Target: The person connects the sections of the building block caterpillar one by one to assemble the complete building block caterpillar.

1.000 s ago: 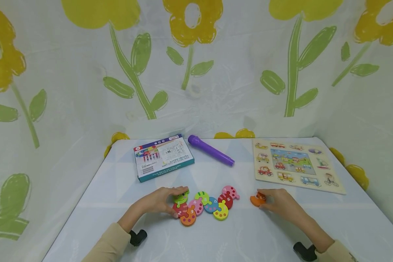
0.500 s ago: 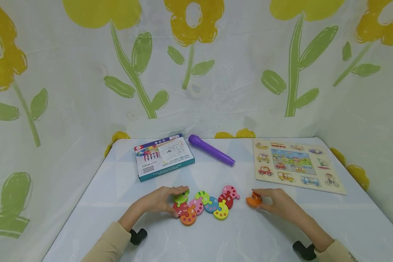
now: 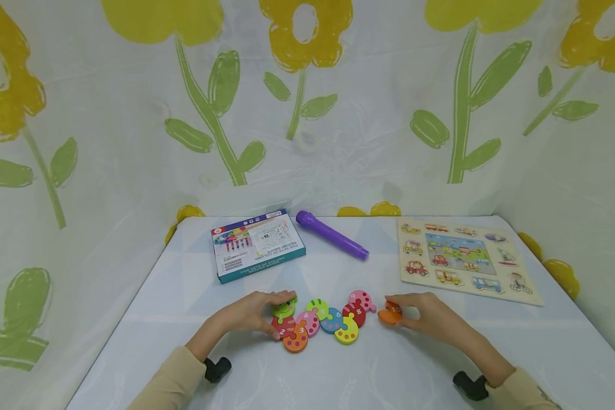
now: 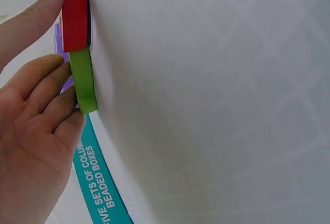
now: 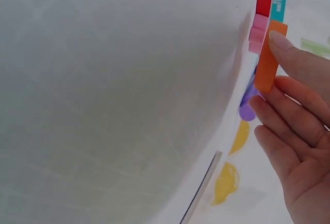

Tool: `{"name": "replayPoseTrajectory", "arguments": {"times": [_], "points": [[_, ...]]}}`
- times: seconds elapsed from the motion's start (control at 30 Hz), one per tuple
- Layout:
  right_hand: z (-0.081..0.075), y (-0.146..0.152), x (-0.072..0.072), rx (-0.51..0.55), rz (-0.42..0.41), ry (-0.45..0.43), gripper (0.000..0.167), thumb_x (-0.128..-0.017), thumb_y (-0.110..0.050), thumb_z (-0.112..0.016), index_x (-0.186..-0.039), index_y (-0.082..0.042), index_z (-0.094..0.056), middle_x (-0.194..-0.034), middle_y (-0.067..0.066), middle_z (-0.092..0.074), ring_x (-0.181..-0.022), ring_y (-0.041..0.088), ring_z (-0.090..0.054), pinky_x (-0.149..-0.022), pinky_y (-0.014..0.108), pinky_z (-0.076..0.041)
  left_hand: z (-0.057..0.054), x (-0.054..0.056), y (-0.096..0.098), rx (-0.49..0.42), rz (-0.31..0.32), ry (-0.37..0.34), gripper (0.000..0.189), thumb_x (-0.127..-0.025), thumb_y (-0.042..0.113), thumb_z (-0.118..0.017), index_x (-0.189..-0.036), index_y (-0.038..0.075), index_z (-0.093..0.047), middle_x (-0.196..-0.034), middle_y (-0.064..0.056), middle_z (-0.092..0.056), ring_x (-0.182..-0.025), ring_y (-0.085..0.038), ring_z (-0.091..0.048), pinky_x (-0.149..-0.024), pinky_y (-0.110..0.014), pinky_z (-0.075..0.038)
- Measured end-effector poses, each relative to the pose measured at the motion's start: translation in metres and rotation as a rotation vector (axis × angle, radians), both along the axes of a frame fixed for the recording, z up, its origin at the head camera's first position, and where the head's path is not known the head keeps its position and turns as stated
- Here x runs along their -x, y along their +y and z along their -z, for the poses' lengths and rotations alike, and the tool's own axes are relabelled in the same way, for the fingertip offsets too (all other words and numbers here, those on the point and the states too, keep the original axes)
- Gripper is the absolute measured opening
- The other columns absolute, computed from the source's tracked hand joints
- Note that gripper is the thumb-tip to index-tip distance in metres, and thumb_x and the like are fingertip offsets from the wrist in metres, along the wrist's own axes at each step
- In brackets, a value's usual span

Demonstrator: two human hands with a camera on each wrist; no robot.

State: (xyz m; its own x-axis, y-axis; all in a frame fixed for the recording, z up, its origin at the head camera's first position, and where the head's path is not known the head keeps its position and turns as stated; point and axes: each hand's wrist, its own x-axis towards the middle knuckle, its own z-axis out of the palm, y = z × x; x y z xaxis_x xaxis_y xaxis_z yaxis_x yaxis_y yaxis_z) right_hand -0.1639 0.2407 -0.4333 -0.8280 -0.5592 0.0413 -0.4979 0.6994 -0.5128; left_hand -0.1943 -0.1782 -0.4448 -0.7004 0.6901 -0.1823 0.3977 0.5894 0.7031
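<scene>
A row of joined, numbered caterpillar puzzle pieces [image 3: 333, 320] winds across the middle of the table in the head view. My left hand [image 3: 251, 313] grips its left end, the thumb against the red piece [image 4: 75, 15] and the fingers along the green head piece [image 4: 83, 80]. To the right of the row, my right hand [image 3: 422, 313] pinches an orange puzzle piece [image 5: 270, 59] between thumb and fingers. A small gap separates this orange piece from the pink end piece [image 3: 361, 300] in the head view.
Behind the row lie a flat toy box [image 3: 258, 245] and a purple microphone-shaped stick [image 3: 332, 235]. A wooden vehicle puzzle board [image 3: 410, 272] rests at the back right. Flower-printed cloth [image 3: 369, 114] surrounds the table.
My right hand has moved left with the orange piece, bringing it closer to the pink end piece and turning it so its number shows. The left hand stays on the row's left end.
</scene>
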Motion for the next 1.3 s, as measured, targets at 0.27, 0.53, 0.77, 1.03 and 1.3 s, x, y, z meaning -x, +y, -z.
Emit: {"name": "replayPoseTrajectory", "arguments": {"times": [0.27,0.53,0.77,1.03,1.3], "points": [[-0.006,-0.005,0.009,-0.002,-0.125,0.016,0.047,-0.079,-0.008,-0.079,-0.124,-0.001,-0.064,-0.122,0.009,-0.066,-0.113,0.03,-0.061,-0.09,0.041,-0.052,0.001,0.001,0.0,0.0,-0.002,0.008,0.084,-0.074,0.024,-0.084,-0.147,0.016,-0.042,-0.153,0.0,-0.036,-0.142,-0.019,-0.029,-0.113,-0.044,-0.029],[-0.006,-0.01,0.017,-0.034,-0.15,-0.003,0.046,-0.081,-0.009,-0.078,-0.125,-0.003,-0.064,-0.124,0.009,-0.065,-0.114,0.029,-0.06,-0.091,0.041,-0.052,0.0,0.001,0.0,0.004,0.0,0.005,0.084,-0.074,0.023,-0.084,-0.147,0.015,-0.042,-0.153,0.0,-0.036,-0.142,-0.019,-0.029,-0.113,-0.044,-0.029],[-0.008,-0.015,0.022,-0.056,-0.163,0.002,0.046,-0.081,-0.01,-0.077,-0.125,-0.003,-0.064,-0.123,0.008,-0.065,-0.114,0.029,-0.061,-0.091,0.041,-0.052,-0.001,0.0,0.001,0.002,-0.003,-0.003,0.084,-0.074,0.022,-0.084,-0.147,0.015,-0.042,-0.153,0.0,-0.036,-0.142,-0.02,-0.028,-0.113,-0.045,-0.028],[-0.007,-0.017,0.027,-0.066,-0.192,0.012,0.048,-0.081,-0.012,-0.078,-0.126,-0.003,-0.063,-0.124,0.007,-0.065,-0.114,0.027,-0.061,-0.092,0.039,-0.052,-0.001,-0.001,0.001,0.0,-0.005,-0.008,0.084,-0.075,0.022,-0.084,-0.147,0.015,-0.042,-0.153,-0.001,-0.036,-0.142,-0.02,-0.028,-0.113,-0.045,-0.028],[-0.005,-0.019,0.03,-0.081,-0.196,-0.004,0.047,-0.082,-0.013,-0.077,-0.126,-0.004,-0.064,-0.124,0.006,-0.065,-0.114,0.026,-0.061,-0.091,0.039,-0.052,-0.002,-0.002,0.002,-0.002,-0.01,-0.012,0.083,-0.075,0.021,-0.084,-0.147,0.015,-0.042,-0.153,-0.001,-0.036,-0.142,-0.02,-0.028,-0.113,-0.045,-0.028]]}}
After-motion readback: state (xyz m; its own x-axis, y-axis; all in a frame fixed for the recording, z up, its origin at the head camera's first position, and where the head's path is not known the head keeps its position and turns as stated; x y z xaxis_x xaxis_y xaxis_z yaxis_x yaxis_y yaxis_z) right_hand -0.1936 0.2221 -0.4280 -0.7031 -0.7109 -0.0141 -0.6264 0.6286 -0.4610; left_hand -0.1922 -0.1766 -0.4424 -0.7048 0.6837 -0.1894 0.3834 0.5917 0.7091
